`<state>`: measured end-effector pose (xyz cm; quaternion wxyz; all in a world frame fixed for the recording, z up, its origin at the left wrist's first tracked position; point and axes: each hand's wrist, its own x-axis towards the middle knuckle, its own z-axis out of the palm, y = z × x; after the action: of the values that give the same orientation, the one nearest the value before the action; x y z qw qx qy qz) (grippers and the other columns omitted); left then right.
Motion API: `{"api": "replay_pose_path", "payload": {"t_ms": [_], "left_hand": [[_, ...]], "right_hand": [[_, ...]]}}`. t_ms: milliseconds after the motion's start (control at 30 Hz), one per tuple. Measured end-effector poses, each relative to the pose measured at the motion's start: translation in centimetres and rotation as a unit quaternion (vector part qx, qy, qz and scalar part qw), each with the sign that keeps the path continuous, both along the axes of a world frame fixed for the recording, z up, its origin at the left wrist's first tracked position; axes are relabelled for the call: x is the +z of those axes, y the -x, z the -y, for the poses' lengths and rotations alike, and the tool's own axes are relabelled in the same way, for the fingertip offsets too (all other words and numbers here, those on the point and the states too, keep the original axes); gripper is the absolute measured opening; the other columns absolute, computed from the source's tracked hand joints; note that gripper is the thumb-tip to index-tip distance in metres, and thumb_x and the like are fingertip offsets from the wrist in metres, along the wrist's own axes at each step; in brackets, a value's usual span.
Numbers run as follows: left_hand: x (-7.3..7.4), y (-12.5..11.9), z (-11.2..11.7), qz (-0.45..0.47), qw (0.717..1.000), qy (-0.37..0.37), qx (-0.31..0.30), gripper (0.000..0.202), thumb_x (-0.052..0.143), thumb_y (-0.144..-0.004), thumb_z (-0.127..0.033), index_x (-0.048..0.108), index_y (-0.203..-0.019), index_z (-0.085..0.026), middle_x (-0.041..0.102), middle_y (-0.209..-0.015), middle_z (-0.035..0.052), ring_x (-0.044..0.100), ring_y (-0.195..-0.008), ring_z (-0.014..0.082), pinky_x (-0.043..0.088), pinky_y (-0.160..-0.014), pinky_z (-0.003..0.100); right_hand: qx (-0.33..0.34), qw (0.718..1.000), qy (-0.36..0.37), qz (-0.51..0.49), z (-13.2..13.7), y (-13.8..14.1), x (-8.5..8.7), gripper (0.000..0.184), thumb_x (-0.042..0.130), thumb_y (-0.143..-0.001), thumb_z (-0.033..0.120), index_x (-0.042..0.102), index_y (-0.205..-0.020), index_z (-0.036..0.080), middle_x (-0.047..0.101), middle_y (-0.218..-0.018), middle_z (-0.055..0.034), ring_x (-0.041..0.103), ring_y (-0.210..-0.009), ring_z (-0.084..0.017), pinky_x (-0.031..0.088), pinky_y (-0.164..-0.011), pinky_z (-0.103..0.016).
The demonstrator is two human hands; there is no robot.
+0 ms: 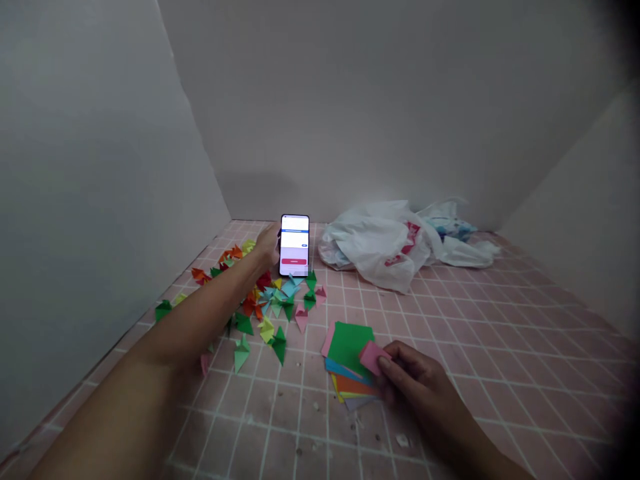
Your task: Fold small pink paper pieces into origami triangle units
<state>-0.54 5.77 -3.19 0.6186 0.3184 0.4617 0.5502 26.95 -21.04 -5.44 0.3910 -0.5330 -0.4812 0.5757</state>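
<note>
Holding: left hand (267, 245) reaches far across the floor and grips a phone (295, 245) by its left edge, fingers closed on it.
Phone position: stands upright at the far middle of the pink tiled floor (500, 347), long axis vertical, lit screen turned toward the camera, probably so that it can be read from the near side.
Right hand: right hand (415, 380) rests low at the near right, fingers bent and pinching a small pink folded paper (371, 357) at its right end.
Pink paper direction: long axis runs from far left to near right, lying over the paper stack (350, 363).
Stack: coloured square sheets, green on top, fanned a little so lower colours show at the near edge; kept just beside the right hand, seemingly for easy picking.
Folded pieces: many small folded triangles (260, 300) scattered at the left, under and beside the left forearm.
Far right: crumpled white plastic bags (395, 243) near the wall.
</note>
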Motion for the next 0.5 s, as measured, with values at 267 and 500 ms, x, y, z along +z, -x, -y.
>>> {"api": "replay_pose_path", "payload": {"t_ms": [267, 500], "left_hand": [[0.0, -0.1, -2.1, -0.032, 0.995, 0.075, 0.049, 0.011, 0.067, -0.080, -0.017, 0.067, -0.090, -0.022, 0.072, -0.068, 0.0062, 0.074, -0.068, 0.0296, 0.062, -0.075, 0.050], [-0.1, 0.0, -4.0, -0.058, 0.991, 0.108, 0.056, 0.008, 0.068, -0.082, -0.020, 0.069, -0.089, -0.023, 0.070, -0.066, 0.0071, 0.073, -0.066, 0.0312, 0.061, -0.074, 0.053]], "right_hand": [[0.008, 0.999, -0.001, 0.031, -0.2, 0.1, 0.5, 0.052, 0.067, -0.081, 0.072, 0.060, -0.071, 0.021, 0.055, -0.055, 0.0010, 0.046, -0.053, -0.013, 0.034, -0.054, -0.027], [0.010, 1.000, -0.004, 0.020, -0.2, 0.1, 0.5, 0.051, 0.068, -0.082, 0.069, 0.059, -0.071, 0.020, 0.055, -0.058, 0.0005, 0.045, -0.053, -0.012, 0.034, -0.054, -0.026]]}}
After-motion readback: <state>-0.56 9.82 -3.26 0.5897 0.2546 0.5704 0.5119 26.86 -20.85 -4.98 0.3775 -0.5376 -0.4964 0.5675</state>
